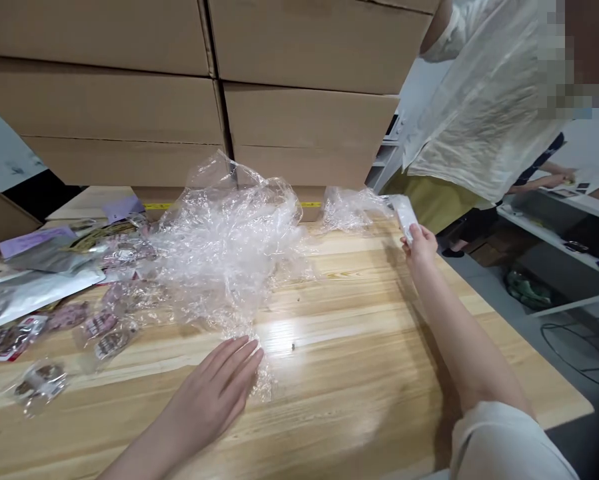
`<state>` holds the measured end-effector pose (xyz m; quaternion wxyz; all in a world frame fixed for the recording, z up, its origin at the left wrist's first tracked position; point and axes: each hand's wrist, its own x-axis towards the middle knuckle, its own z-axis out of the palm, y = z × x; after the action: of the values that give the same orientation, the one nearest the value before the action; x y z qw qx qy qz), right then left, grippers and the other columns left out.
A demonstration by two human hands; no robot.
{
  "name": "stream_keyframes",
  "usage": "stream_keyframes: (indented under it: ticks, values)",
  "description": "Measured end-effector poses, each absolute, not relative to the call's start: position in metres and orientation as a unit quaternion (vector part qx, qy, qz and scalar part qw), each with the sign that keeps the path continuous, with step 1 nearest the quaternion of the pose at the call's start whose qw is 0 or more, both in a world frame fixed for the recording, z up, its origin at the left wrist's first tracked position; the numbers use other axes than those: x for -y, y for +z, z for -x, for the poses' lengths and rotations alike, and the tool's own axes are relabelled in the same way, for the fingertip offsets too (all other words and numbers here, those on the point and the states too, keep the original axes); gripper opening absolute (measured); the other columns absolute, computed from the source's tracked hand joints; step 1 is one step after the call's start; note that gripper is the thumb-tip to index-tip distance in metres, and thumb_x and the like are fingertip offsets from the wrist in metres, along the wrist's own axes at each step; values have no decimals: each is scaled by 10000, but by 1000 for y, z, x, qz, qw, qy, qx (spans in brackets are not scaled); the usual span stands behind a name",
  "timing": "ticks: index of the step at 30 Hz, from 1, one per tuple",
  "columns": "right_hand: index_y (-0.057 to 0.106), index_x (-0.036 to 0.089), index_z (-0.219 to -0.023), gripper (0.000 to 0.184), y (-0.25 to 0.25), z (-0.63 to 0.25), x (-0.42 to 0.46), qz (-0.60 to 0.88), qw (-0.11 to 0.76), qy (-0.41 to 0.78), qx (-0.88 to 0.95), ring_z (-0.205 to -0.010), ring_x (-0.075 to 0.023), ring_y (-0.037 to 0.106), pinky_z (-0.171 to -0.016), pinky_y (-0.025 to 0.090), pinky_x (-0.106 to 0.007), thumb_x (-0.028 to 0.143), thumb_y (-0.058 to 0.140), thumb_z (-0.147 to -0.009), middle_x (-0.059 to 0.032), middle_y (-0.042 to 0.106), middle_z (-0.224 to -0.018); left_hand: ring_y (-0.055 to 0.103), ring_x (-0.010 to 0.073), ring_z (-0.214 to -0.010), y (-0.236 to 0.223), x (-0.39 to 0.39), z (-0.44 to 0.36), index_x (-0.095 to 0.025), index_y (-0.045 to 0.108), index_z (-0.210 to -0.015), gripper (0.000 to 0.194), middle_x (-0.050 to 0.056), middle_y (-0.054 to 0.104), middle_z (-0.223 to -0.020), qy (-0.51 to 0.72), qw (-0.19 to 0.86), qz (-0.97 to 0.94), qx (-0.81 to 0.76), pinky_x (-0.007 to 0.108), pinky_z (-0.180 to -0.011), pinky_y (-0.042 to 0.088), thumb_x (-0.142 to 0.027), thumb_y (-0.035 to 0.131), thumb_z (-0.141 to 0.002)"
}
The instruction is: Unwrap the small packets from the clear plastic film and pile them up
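Note:
My left hand lies flat with fingers stretched out, resting at the near end of a large heap of crumpled clear plastic film. At the far right side of the wooden table, my right hand is closed on a slim white object, which looks like a folded packet; its exact kind is unclear. Just left of that object sits a smaller crumpled piece of clear plastic.
Silver pouches, purple paper slips and several small clear-wrapped packets crowd the left of the table. Stacked cardboard boxes wall the back. A person in a light shirt stands beyond the right edge.

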<state>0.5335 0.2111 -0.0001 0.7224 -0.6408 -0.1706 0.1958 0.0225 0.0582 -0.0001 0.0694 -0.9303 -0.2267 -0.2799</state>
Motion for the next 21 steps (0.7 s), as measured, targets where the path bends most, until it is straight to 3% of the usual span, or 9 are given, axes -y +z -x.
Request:
stream_keyframes:
  ticks: [6,12,15,18,21]
  values:
    - [434,132,-1286,332,9,-572,-283,665,722,129,138,-561,-23,517,-410,315,-119,236,387,-975,-92,598,-1077,617,236,-1160,-6,-67,-21,-161,568,-1303,403,102,692,-1203,-252,38,931,261,382,-981,553,-102,485,-913]
    - [612,128,-1132,371,-29,-543,-301,689,621,285,242,-518,-77,551,-415,439,-170,201,709,-782,-54,669,-843,584,224,-1209,-12,-72,-20,-162,553,-1329,391,101,668,-1246,-219,9,935,279,352,-1038,511,-174,514,-939]
    - [683,150,-1101,407,-40,-522,-274,671,561,363,321,-652,-124,639,-562,548,-213,218,783,-712,-54,709,-870,558,226,-1241,-15,-73,-17,-146,542,-1332,399,106,654,-1264,-207,-13,937,279,348,-1069,478,-179,545,-935]
    - [729,171,-1107,487,-31,-520,-229,659,486,423,387,-843,-198,682,-732,578,-280,296,847,-651,-67,737,-992,547,223,-1247,-15,-72,-17,-147,544,-1321,389,109,648,-1262,-210,-38,937,276,343,-1068,473,-163,546,-933]
    - [726,252,-1170,546,-5,-541,-183,647,320,455,521,-1065,-274,640,-886,541,-346,429,836,-665,-38,709,-1175,560,217,-1222,-13,-71,-20,-149,562,-1287,352,106,657,-1236,-212,-51,939,267,344,-1058,479,-154,541,-935]
